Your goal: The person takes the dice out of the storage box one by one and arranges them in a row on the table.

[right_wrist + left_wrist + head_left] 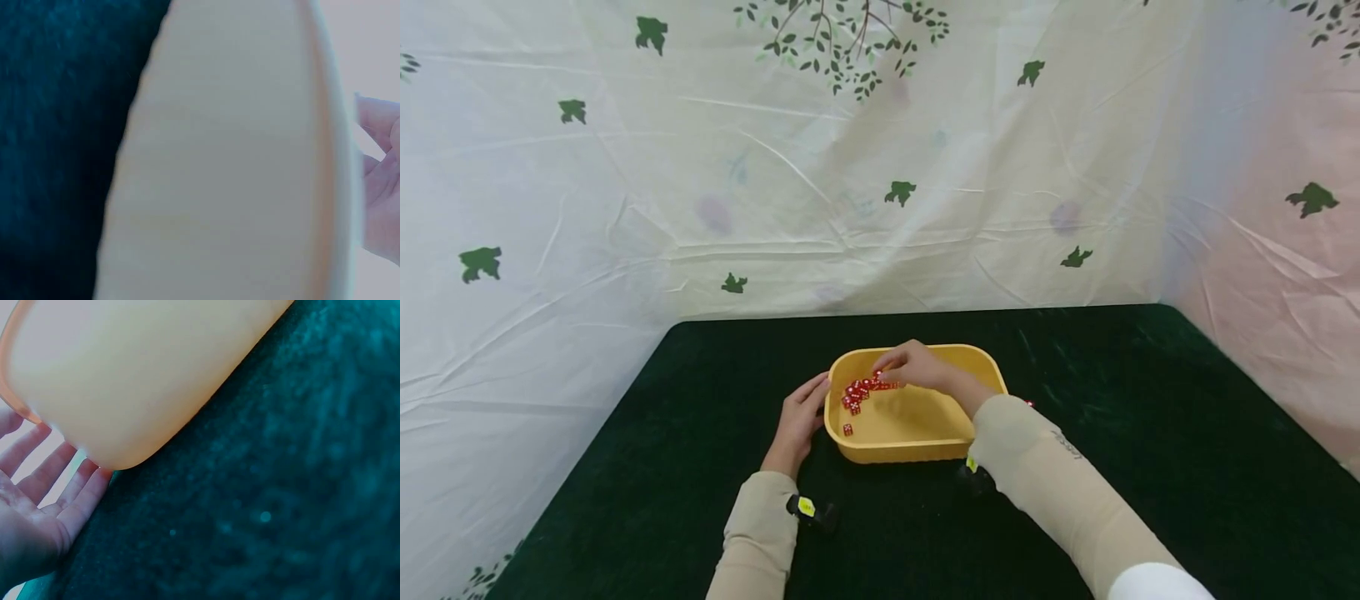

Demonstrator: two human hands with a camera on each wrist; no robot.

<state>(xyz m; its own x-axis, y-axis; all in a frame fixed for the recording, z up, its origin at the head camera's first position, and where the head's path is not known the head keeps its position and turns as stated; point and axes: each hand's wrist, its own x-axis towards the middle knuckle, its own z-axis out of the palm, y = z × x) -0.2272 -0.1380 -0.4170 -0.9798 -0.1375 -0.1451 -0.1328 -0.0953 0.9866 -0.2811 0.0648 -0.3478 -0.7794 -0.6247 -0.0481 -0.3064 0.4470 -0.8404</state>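
Note:
A yellow plastic bin (910, 451) stands on dark green cloth, with red dice (854, 392) heaped at its left end. One die (847, 430) lies apart from them near the front left corner. My left hand (799, 421) is at the bin's left end; in the left wrist view its extended fingers (84, 490) touch the outer wall. Over the far rim reaches my right hand (917, 367), palm down inside the bin, fingertips right at the dice. I cannot tell whether it pinches one. In the right wrist view the bin's wall (219, 156) hides most of its fingers.
Just right of the bin, a red die (1029, 403) shows past the right sleeve. The green cloth (1150, 433) covers the table, and a pale curtain with leaf prints (850, 250) hangs along its back and sides. Dark wrist cameras (820, 512) sit under the forearms.

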